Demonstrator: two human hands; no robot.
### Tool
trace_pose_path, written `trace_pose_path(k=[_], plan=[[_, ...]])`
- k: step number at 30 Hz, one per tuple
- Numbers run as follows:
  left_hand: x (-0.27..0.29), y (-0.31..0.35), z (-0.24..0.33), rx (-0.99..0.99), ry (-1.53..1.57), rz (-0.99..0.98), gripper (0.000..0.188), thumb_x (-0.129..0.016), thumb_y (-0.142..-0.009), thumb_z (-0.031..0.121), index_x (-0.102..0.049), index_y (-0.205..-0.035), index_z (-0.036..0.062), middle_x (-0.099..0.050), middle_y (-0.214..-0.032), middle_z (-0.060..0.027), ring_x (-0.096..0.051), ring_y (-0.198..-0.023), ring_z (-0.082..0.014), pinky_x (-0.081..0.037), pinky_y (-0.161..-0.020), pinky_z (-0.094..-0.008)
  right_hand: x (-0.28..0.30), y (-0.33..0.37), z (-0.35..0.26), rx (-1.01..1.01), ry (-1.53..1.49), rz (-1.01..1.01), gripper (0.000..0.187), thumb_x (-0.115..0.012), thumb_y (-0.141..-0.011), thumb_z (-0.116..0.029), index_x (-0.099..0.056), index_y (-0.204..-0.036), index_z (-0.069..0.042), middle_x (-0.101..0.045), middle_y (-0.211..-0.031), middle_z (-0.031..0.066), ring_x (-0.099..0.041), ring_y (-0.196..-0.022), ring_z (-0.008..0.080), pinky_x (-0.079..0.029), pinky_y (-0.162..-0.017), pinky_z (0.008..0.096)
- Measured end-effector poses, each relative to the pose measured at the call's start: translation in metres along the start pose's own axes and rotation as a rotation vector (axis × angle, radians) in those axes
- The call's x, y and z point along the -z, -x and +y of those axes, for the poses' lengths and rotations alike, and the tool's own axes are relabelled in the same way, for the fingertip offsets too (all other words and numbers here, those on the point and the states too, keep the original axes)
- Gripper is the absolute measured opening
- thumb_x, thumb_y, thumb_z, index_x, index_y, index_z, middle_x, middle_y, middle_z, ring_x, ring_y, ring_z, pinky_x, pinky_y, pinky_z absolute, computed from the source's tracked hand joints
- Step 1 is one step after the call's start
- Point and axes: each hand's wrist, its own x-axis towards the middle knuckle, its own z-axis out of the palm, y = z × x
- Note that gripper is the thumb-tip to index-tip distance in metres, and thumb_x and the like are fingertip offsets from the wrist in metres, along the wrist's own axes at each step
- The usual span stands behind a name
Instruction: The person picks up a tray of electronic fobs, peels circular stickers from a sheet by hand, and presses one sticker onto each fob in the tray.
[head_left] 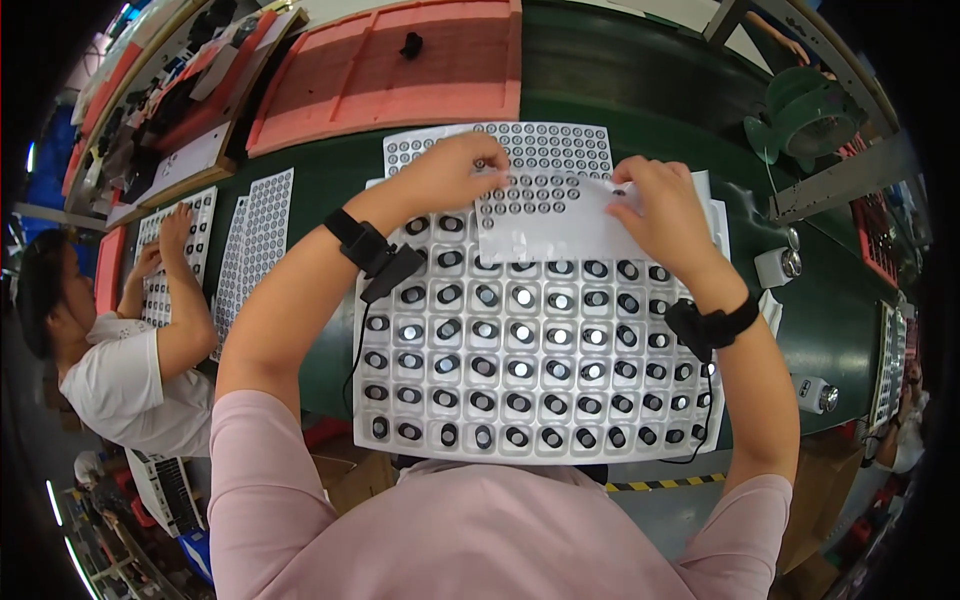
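A white sheet with rows of round grey-and-black stickers [530, 235] is raised over a large white tray [362, 425]. My left hand [458, 168] pinches the sheet at its upper left corner. Beside the sheet's right part, my right hand [665, 215] has its thumb and forefinger curled around a small dark round sticker [618, 193]. Whether that sticker still touches the sheet I cannot tell. Small black oval parts with round pale or dark tops [521, 333] sit in the tray's cells, in several rows. The sheet and my hands hide part of the tray's far rows.
Behind the tray lies another sticker sheet [560, 140] on the green table [620, 70]. A pink foam board [350, 75] stands farther back. At left a co-worker [130, 370] handles a similar tray. Small white-and-silver devices [775, 267] and a green fan [810, 115] are at right.
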Motion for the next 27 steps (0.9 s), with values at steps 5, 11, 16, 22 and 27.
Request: trace_pose_path(k=[5,11,16,22,27], plan=[[0.032,0.035,0.061,-0.001,0.104,0.153,0.013,-0.07,-0.087,0.009,-0.068,-0.098,0.0019,-0.069,-0.089,-0.0087,-0.065,-0.082,-0.0187,-0.052,-0.076,-0.0303,0.044,0.028,-0.037,-0.002,-0.004,0.127,0.034,-0.079,-0.078,-0.007,-0.061,-0.107,-0.004,-0.065,-0.091,0.0109,-0.063,-0.081,0.0279,-0.051,-0.073,0.0362],[0.051,0.106,0.135,-0.19,0.031,0.301,0.014,-0.072,-0.084,0.0,-0.069,-0.097,-0.0003,-0.069,-0.088,-0.0087,-0.064,-0.076,-0.0174,-0.051,-0.069,-0.028,0.093,0.099,-0.059,0.082,-0.06,0.104,0.019,-0.074,-0.081,0.003,-0.062,-0.096,0.003,-0.063,-0.089,0.0086,-0.059,-0.075,0.0173,-0.048,-0.069,0.0274],[0.048,0.16,0.16,-0.213,0.013,0.354,0.02,-0.075,-0.079,-0.005,-0.071,-0.098,-0.0017,-0.07,-0.086,-0.009,-0.065,-0.073,-0.0194,-0.051,-0.066,-0.029,0.106,0.158,-0.078,-0.152,-0.189,0.103,0.015,-0.073,-0.078,0.006,-0.061,-0.087,0.003,-0.064,-0.086,0.0112,-0.06,-0.077,0.0196,-0.047,-0.07,0.0286],[0.028,0.224,0.19,-0.128,-0.012,0.393,0.022,-0.077,-0.076,-0.004,-0.073,-0.097,-0.0002,-0.071,-0.084,-0.0091,-0.067,-0.073,-0.0213,-0.053,-0.066,-0.0293,0.097,0.221,-0.106,-0.206,-0.569,0.183,0.011,-0.071,-0.082,0.004,-0.063,-0.088,0.003,-0.065,-0.089,0.011,-0.06,-0.079,0.0175,-0.047,-0.073,0.026],[-0.028,0.287,0.189,0.262,0.437,0.378,0.014,-0.075,-0.082,-0.001,-0.073,-0.096,0.0002,-0.072,-0.085,-0.0085,-0.068,-0.077,-0.0158,-0.052,-0.068,-0.0277,0.054,0.275,-0.122,-0.4,-0.826,0.201,0.013,-0.075,-0.081,-0.001,-0.066,-0.089,0.003,-0.068,-0.089,0.0111,-0.063,-0.082,0.0181,-0.048,-0.075,0.0265]])
